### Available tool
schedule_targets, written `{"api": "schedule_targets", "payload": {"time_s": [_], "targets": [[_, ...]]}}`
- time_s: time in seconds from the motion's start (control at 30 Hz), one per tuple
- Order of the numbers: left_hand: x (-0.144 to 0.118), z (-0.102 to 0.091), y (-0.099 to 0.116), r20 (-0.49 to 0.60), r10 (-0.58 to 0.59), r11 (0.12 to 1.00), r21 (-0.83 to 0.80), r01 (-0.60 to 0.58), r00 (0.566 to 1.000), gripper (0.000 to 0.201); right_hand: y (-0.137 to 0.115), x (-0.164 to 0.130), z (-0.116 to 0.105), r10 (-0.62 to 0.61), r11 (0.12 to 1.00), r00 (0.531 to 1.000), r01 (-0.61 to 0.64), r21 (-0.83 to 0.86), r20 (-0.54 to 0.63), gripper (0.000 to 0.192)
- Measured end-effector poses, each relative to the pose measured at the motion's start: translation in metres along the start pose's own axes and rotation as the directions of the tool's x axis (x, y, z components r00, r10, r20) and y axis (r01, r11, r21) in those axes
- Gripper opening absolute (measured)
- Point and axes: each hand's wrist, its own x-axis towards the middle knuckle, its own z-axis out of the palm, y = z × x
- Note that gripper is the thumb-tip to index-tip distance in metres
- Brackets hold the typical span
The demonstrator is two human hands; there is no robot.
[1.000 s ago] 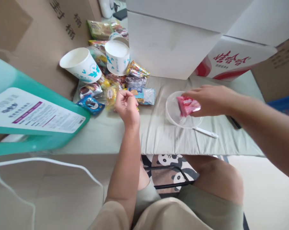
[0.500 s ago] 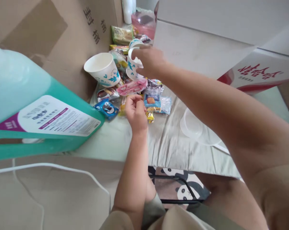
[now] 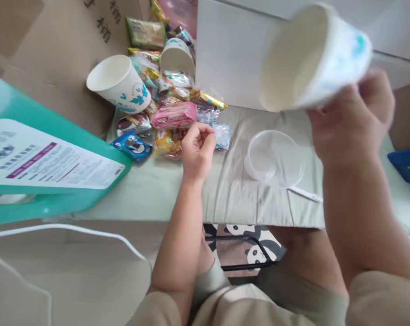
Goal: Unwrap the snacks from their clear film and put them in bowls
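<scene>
My right hand (image 3: pixel 354 117) holds a white paper cup (image 3: pixel 340 59) with blue leaf prints, raised at the upper right. The cup is tilted with its mouth facing left, and motion blurs it. Curled fingers close my left hand (image 3: pixel 200 142), with nothing visible in them, just in front of the snack pile. By it lie a pink snack packet (image 3: pixel 174 115) and a pale blue wrapper (image 3: pixel 222 136). Another paper cup (image 3: pixel 119 83) leans at the pile's left, and a third cup (image 3: pixel 177 59) lies tipped among the packets.
A clear round plastic tub (image 3: pixel 272 158) stands on the cloth-covered table (image 3: pixel 238 199), beside a white stick-like item (image 3: pixel 306 194). A large bottle of green liquid (image 3: pixel 72 136) blocks the left. Cardboard (image 3: pixel 65 59) rises behind it. At the right edge is a blue packet (image 3: pixel 407 164).
My right hand has lifted a paper cup out of the pile and carried it to the right. My left hand stays curled near the packets. The camera view has shifted.
</scene>
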Motion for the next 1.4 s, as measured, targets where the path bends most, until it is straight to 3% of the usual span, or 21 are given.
{"api": "schedule_targets", "payload": {"time_s": [0.03, 0.1, 0.2, 0.27, 0.33, 0.43, 0.5, 0.53, 0.6, 0.67, 0.7, 0.8, 0.9, 1.0, 1.17, 1.2, 1.23, 1.3, 1.33, 1.4], "targets": [[-0.004, 0.005, 0.000, 0.102, 0.000, 0.998, 0.059, -0.006, 0.995, 0.004, 0.004, -0.021, -0.032, 0.157, 0.978, 0.983, -0.141, 0.151, -0.100, 0.008], [-0.014, 0.016, 0.001, 0.341, -0.052, 0.974, 0.225, -0.028, 0.939, 0.010, 0.014, -0.062, -0.086, 0.324, 0.929, 0.904, -0.248, 0.274, -0.280, 0.011], [-0.029, 0.032, 0.000, 0.612, -0.245, 0.869, 0.482, -0.110, 0.752, 0.041, 0.037, -0.101, -0.131, 0.548, 0.830, 0.699, -0.384, 0.406, -0.460, 0.013], [-0.036, 0.041, -0.004, 0.645, -0.356, 0.805, 0.579, -0.129, 0.676, 0.051, 0.053, -0.108, -0.142, 0.677, 0.726, 0.595, -0.442, 0.527, -0.433, 0.010], [-0.040, 0.054, -0.010, 0.606, -0.398, 0.779, 0.619, -0.095, 0.688, 0.048, 0.065, -0.105, -0.147, 0.739, 0.647, 0.571, -0.455, 0.612, -0.357, 0.008], [-0.050, 0.084, -0.023, 0.478, -0.374, 0.787, 0.616, -0.001, 0.795, 0.051, 0.067, -0.098, -0.157, 0.717, 0.625, 0.636, -0.407, 0.666, -0.284, 0.011], [-0.059, 0.107, -0.032, 0.407, -0.350, 0.824, 0.562, 0.071, 0.844, 0.058, 0.059, -0.100, -0.165, 0.674, 0.632, 0.691, -0.357, 0.688, -0.261, 0.009], [-0.063, 0.117, -0.036, 0.410, -0.350, 0.853, 0.511, 0.106, 0.842, 0.061, 0.055, -0.104, -0.168, 0.653, 0.634, 0.715, -0.336, 0.697, -0.249, 0.011], [-0.067, 0.130, -0.042, 0.501, -0.377, 0.902, 0.391, 0.185, 0.779, 0.065, 0.048, -0.113, -0.171, 0.621, 0.629, 0.757, -0.327, 0.705, -0.203, 0.019], [-0.066, 0.130, -0.043, 0.596, -0.389, 0.920, 0.291, 0.263, 0.702, 0.066, 0.044, -0.123, -0.167, 0.606, 0.609, 0.786, -0.356, 0.709, -0.126, 0.028], [-0.063, 0.126, -0.041, 0.618, -0.379, 0.926, 0.248, 0.286, 0.689, 0.066, 0.044, -0.129, -0.162, 0.605, 0.590, 0.792, -0.383, 0.711, -0.076, 0.031], [-0.053, 0.106, -0.030, 0.675, -0.256, 0.964, 0.131, 0.230, 0.692, 0.083, 0.048, -0.141, -0.138, 0.624, 0.516, 0.779, -0.470, 0.716, 0.062, 0.033], [-0.049, 0.087, -0.018, 0.724, -0.122, 0.989, 0.146, 0.022, 0.679, 0.112, 0.057, -0.146, -0.107, 0.650, 0.440, 0.734, -0.576, 0.689, 0.199, 0.033], [-0.051, 0.079, -0.010, 0.629, -0.115, 0.973, 0.229, -0.041, 0.769, 0.099, 0.064, -0.144, -0.081, 0.657, 0.427, 0.685, -0.683, 0.592, 0.316, 0.034], [-0.047, 0.079, -0.009, 0.588, -0.136, 0.978, 0.209, 0.013, 0.797, 0.090, 0.066, -0.138, -0.073, 0.704, 0.522, 0.616, -0.786, 0.331, 0.353, 0.033], [-0.045, 0.080, -0.011, 0.575, -0.141, 0.976, 0.218, 0.015, 0.806, 0.089, 0.065, -0.137, -0.077, 0.705, 0.595, 0.640, -0.768, 0.238, 0.305, 0.031], [-0.042, 0.080, -0.015, 0.556, -0.148, 0.972, 0.235, 0.016, 0.818, 0.089, 0.065, -0.135, -0.083, 0.678, 0.698, 0.704, -0.707, 0.116, 0.211, 0.028], [-0.037, 0.080, -0.024, 0.497, -0.156, 0.957, 0.290, 0.006, 0.854, 0.087, 0.068, -0.131, -0.095, 0.472, 0.852, 0.881, -0.469, -0.233, -0.047, 0.020], [-0.036, 0.081, -0.030, 0.461, -0.146, 0.946, 0.323, -0.012, 0.875, 0.086, 0.071, -0.129, -0.101, 0.315, 0.836, 0.939, -0.343, -0.428, -0.139, 0.016], [-0.038, 0.083, -0.043, 0.409, -0.111, 0.913, 0.401, -0.069, 0.906, 0.083, 0.081, -0.124, -0.111, 0.092, 0.682, 0.980, -0.189, -0.706, -0.174, 0.015]]}}
